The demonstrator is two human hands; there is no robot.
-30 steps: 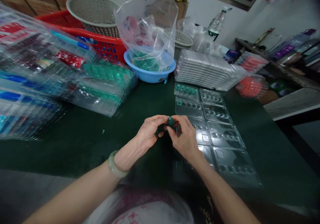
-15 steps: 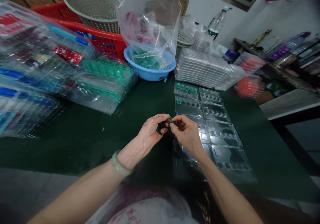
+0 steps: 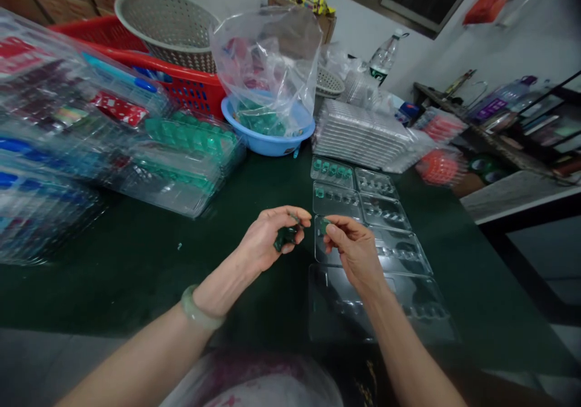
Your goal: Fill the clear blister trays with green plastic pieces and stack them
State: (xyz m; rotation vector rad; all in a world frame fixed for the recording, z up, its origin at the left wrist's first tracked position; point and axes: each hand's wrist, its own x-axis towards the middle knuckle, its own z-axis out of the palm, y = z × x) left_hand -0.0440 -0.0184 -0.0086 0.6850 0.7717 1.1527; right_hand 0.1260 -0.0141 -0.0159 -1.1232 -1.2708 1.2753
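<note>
Several dark green pieces (image 3: 285, 237) lie in the curled fingers of my left hand (image 3: 267, 237), which wears a pale bangle on its wrist. Between thumb and index finger, my right hand (image 3: 356, 246) pinches a small green piece (image 3: 324, 225) over a clear plastic tray (image 3: 321, 251). Two columns of clear trays lie on the dark green table (image 3: 254, 298). The farthest left tray (image 3: 333, 183) has a row of green pieces, and the tray nearer to me (image 3: 336, 206) shows one green piece at its left end.
A blue basin (image 3: 267, 145) with green pieces and a plastic bag stands behind my hands. Stacked clear trays (image 3: 363, 134) are at its right. Packed trays (image 3: 181, 177) lie left, before a red basket (image 3: 195, 89). A small scrap (image 3: 180, 246) is on the table.
My hands, which were together, have moved apart. My right hand now holds a green piece over a tray, while my left hand keeps the dark green pieces. The view has shifted slightly.
</note>
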